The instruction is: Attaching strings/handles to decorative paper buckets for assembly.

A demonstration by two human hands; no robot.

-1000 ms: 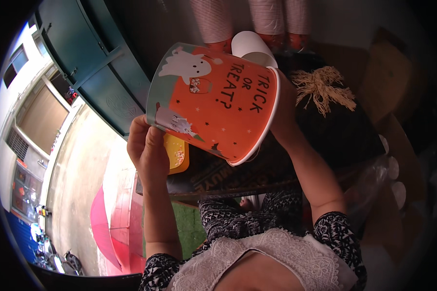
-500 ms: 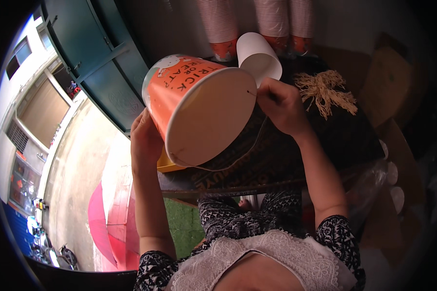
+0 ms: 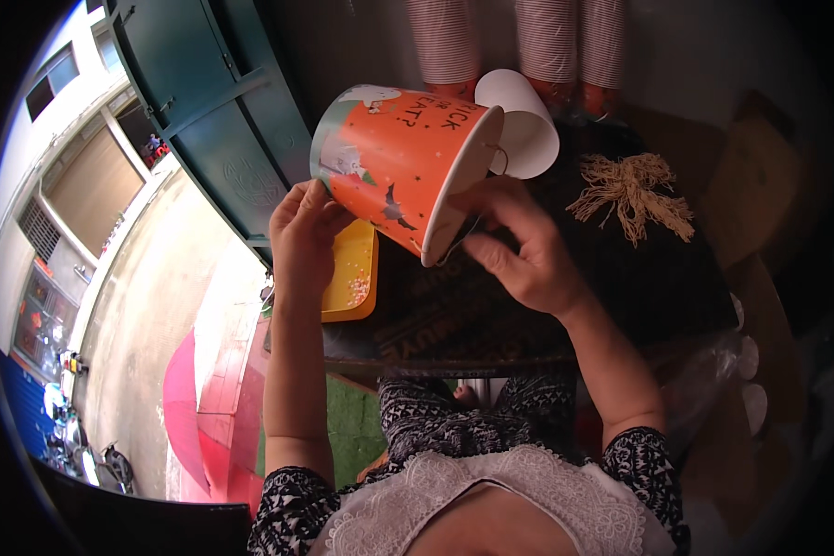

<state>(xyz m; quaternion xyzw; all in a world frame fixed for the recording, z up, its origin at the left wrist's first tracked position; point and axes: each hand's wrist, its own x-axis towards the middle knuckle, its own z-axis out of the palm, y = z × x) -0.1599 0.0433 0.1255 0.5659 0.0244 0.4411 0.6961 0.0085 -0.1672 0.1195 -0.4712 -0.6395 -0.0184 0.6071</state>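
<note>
An orange paper bucket (image 3: pixel 394 162) with a bat and ghost print lies tilted in the air above the table, its white-rimmed mouth turned to the right. My left hand (image 3: pixel 304 227) grips its lower left side, thumb on the outside wall. A thin string is tied through the rim, with a loop showing at the upper edge and a strand near the lower edge. At the mouth is my right hand (image 3: pixel 528 248), thumb and fingers apart, fingertips by the rim and partly hidden. No grip on the string can be seen there.
Behind the bucket a white paper cup (image 3: pixel 519 130) lies on its side on the dark table (image 3: pixel 528 329). To the right is a bundle of tan strings (image 3: pixel 632 195). A yellow tray (image 3: pixel 354 278) with small bits sits at left. Stacked cups (image 3: pixel 443 42) stand at the back.
The bucket has turned so its mouth faces right rather than toward me. My right hand has moved from the upper rim down to the front of the mouth. More of the yellow tray shows.
</note>
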